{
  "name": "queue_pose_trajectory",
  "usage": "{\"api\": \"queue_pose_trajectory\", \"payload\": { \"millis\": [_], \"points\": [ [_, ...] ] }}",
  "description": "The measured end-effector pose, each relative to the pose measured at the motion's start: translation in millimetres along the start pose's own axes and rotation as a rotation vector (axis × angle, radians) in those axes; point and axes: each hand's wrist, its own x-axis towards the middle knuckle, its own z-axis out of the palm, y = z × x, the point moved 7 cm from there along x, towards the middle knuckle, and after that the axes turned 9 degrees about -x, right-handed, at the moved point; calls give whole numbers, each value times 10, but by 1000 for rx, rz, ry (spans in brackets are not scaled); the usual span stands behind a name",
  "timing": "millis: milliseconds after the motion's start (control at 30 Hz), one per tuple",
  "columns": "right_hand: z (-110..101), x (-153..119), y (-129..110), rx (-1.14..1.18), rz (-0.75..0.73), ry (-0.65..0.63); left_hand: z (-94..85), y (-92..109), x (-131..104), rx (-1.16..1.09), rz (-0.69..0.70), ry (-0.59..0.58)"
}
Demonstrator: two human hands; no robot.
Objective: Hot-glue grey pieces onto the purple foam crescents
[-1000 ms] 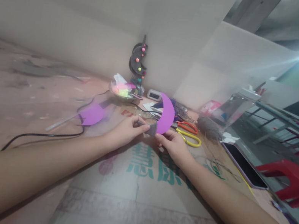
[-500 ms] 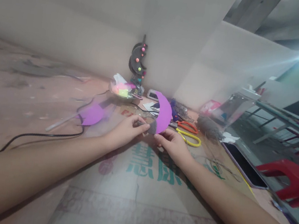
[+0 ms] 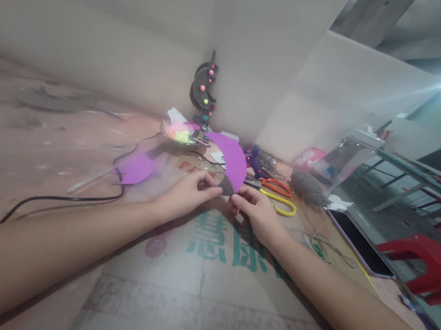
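Pinching a purple crescent (image 3: 234, 162) by its dark lower end, the left hand (image 3: 188, 194) holds it over printed cardboard (image 3: 167, 275); the right hand (image 3: 258, 213), fingertips narrowed, adjoins that end, its grip unclear.

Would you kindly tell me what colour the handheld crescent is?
The crescent is purple with a dark grey lower end, seen best in the head view.

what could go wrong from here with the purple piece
The purple crescent is held near its lower end, so its free upper part might bend. The right hand is close to the yellow-handled scissors and might knock them. The phone lies near the edge of the table and might fall if bumped.
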Motion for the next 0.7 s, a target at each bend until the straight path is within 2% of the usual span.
{"api": "queue_pose_trajectory", "payload": {
  "millis": [367,700],
  "points": [
    [0,13,41,98,-18,-7,25,8,-13,54,40,-27],
    [75,0,40,284,42,-97,33,-9,-8,82,70,-46]
  ]
}}
